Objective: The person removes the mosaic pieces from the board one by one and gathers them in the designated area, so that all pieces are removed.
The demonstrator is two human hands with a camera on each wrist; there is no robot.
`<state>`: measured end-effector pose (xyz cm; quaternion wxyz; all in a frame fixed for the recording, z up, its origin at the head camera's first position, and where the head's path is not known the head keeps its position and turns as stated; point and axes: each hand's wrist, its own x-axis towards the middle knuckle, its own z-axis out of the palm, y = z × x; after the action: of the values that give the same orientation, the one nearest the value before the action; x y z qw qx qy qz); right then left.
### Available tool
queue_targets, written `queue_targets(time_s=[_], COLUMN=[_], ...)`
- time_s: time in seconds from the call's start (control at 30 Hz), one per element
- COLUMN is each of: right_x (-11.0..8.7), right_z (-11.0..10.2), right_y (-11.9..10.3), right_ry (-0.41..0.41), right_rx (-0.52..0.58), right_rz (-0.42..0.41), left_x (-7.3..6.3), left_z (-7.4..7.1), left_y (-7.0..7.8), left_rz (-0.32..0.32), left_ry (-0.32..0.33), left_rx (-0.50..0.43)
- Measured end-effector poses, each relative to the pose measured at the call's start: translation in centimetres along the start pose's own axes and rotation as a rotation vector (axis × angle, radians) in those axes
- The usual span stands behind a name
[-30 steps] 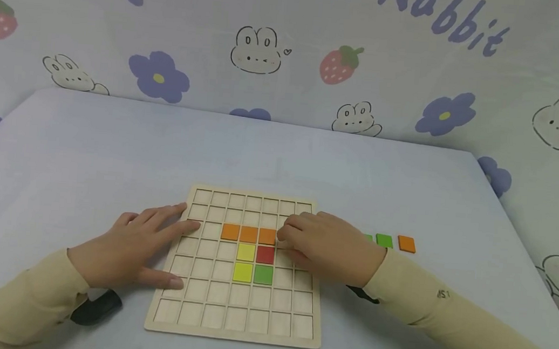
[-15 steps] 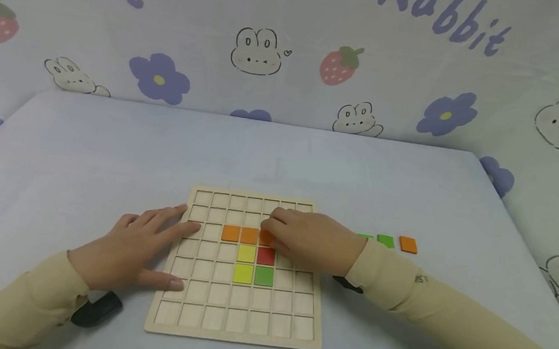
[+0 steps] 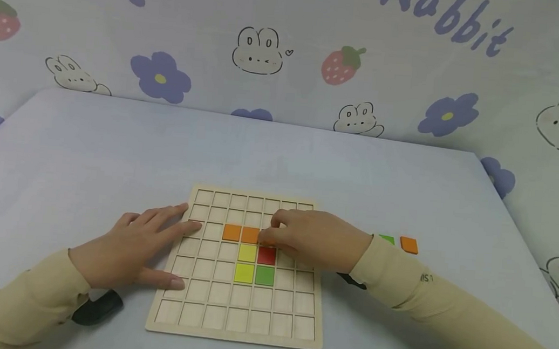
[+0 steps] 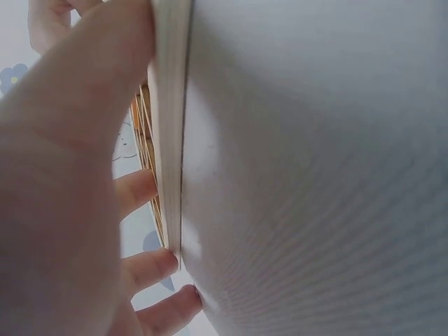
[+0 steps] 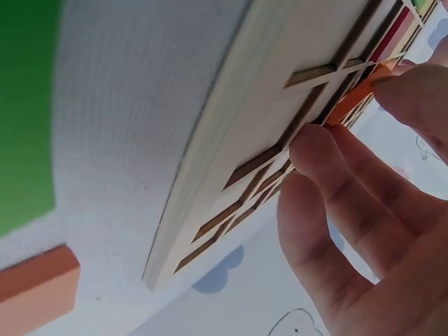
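Observation:
A wooden grid board [image 3: 234,335] lies on the table with coloured square tiles in its cells. Two orange tiles [image 3: 231,232] sit side by side in the third row. Below are two yellow tiles [image 3: 246,254], a red tile [image 3: 267,256] and a green tile [image 3: 265,275]. My right hand [image 3: 319,239] covers the cell right of the orange pair. In the right wrist view it pinches another orange tile [image 5: 358,94], tilted against the grid, between thumb and finger. My left hand [image 3: 130,248] rests spread along the board's left edge, thumb and index fingertip on top.
Right of the board, a loose green tile [image 3: 387,240] and an orange tile [image 3: 408,245] lie on the white-covered table [image 3: 281,155]. The right sleeve [image 3: 398,280] partly covers that green tile. A printed cloth [image 3: 294,100] hangs behind the table.
My right hand has shifted left from the cells beside the third orange tile onto that tile, which is now mostly hidden in the head view. The left hand stays in place.

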<state>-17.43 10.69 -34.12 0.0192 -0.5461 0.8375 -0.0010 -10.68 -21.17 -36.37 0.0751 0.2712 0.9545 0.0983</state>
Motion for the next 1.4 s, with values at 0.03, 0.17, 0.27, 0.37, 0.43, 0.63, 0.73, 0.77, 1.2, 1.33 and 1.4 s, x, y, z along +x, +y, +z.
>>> queue_targets(time_s=[0.03, 0.17, 0.27, 0.37, 0.43, 0.63, 0.73, 0.77, 1.2, 1.33, 1.4], right_x=[0.0, -0.1, -0.1, -0.2, -0.3, -1.0, -1.9, -2.3, -9.4, -11.2, -12.0], right_z=[0.0, 0.1, 0.2, 0.2, 0.1, -0.8, -1.6, -1.9, -2.1, -1.6, -1.3], right_y=[0.0, 0.0, 0.1, 0.2, 0.2, 0.2, 0.2, 0.2, 2.1, 2.1, 2.1], right_ry=[-0.001, 0.007, 0.028, 0.049, 0.067, 0.142, 0.159, 0.160, 0.205, 0.209, 0.201], right_rx=[0.000, -0.028, -0.064, -0.099, -0.121, -0.136, -0.140, -0.139, -0.088, -0.074, -0.061], right_rz=[0.000, -0.009, -0.030, -0.055, -0.066, -0.042, -0.021, -0.016, 0.125, 0.171, 0.199], left_x=[0.0, 0.0, 0.1, 0.1, 0.1, 0.0, 0.0, 0.1, 0.1, 0.1, 0.1], left_z=[0.0, -0.1, 0.0, 0.1, 0.1, 0.1, 0.1, 0.1, 0.0, 0.2, 0.2], left_y=[0.0, 0.0, 0.0, 0.0, 0.0, 0.0, 0.0, 0.0, -0.1, -0.3, -0.3], left_rz=[0.000, -0.001, -0.003, -0.004, -0.003, -0.004, -0.004, -0.003, -0.004, 0.001, 0.004], left_ry=[-0.001, -0.003, -0.003, -0.004, -0.005, -0.013, -0.011, -0.010, -0.006, -0.004, -0.002], left_rx=[0.000, 0.008, 0.020, 0.024, 0.020, 0.011, 0.015, 0.017, 0.017, 0.026, 0.029])
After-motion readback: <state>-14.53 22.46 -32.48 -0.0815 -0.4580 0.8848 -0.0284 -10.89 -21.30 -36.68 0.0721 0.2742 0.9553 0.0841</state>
